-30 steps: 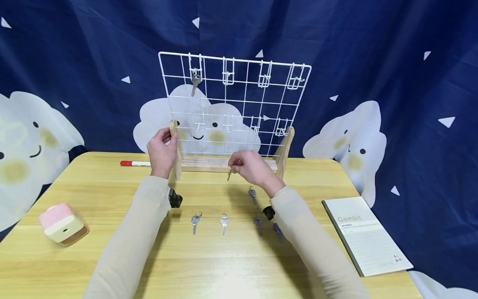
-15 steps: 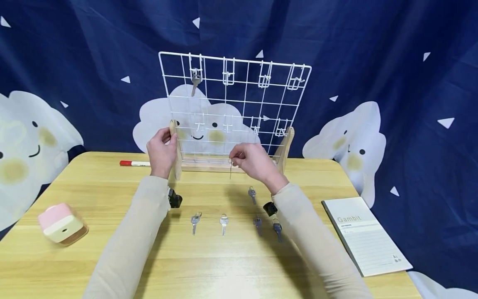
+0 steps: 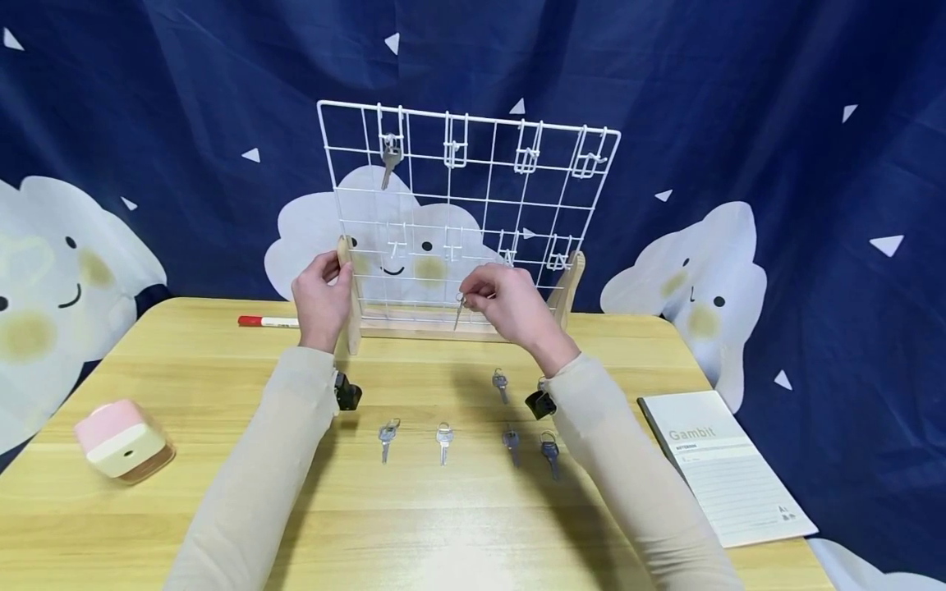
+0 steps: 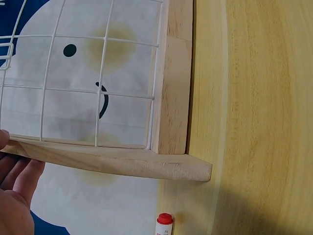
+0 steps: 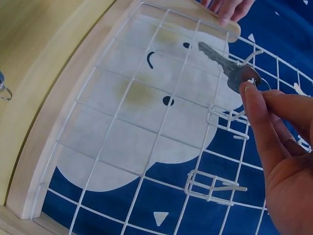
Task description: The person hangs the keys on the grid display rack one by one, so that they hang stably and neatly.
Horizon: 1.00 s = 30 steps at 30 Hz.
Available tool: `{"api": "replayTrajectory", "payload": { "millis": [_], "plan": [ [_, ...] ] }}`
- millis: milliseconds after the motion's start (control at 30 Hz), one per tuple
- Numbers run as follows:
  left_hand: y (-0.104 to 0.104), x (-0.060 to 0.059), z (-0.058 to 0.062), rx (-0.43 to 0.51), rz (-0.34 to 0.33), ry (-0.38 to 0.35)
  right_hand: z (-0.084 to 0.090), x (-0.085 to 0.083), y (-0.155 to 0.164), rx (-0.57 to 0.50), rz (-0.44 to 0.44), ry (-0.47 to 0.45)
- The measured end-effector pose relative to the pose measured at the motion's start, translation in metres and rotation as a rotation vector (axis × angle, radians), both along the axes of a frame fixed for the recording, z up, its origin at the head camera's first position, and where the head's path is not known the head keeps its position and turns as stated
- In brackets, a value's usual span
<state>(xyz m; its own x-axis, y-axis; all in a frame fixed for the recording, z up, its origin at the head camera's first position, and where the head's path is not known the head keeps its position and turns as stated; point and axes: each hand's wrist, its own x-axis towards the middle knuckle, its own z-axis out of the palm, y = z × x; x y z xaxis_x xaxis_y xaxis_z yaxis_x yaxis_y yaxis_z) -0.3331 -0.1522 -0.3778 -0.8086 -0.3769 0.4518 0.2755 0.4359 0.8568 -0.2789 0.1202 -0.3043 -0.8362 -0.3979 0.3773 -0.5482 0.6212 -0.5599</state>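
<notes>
A white wire grid rack [image 3: 473,197] stands in a wooden frame [image 4: 171,98] at the back of the table. One silver key [image 3: 388,161] hangs on its top-left hook. My left hand [image 3: 321,300] grips the frame's left upright. My right hand [image 3: 506,302] pinches a silver key [image 3: 459,310] by its head in front of the grid's lower rows; in the right wrist view this held key [image 5: 229,68] sits close to a white hook [image 5: 222,117]. Several more keys [image 3: 443,437] lie on the table near my forearms.
A red-capped white marker [image 3: 268,322] lies left of the rack. A pink and cream box [image 3: 121,439] sits at the table's left. A notebook [image 3: 724,464] lies at the right edge. Empty hooks [image 3: 526,156] line the grid's top row.
My right hand has lifted the key from just above the table up to the grid's lower rows. My left hand has stayed on the upright.
</notes>
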Motion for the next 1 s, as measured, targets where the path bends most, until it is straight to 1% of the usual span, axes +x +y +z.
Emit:
{"api": "replayTrajectory", "payload": {
  "millis": [233,467,600,1000],
  "plan": [
    [0.0,-0.001,-0.001,0.003,0.005,0.006,0.008,-0.005,0.001,-0.036,-0.006,-0.003],
    [-0.001,-0.003,-0.003,0.001,0.001,0.0,0.019,-0.004,-0.001,-0.083,-0.018,-0.053],
    [-0.001,-0.003,-0.003,-0.003,0.002,0.001,0.028,-0.004,-0.003,-0.103,-0.018,-0.044],
    [-0.001,-0.001,-0.002,-0.022,0.004,-0.008,0.057,-0.009,-0.008,-0.118,-0.047,-0.003]
  ]
}}
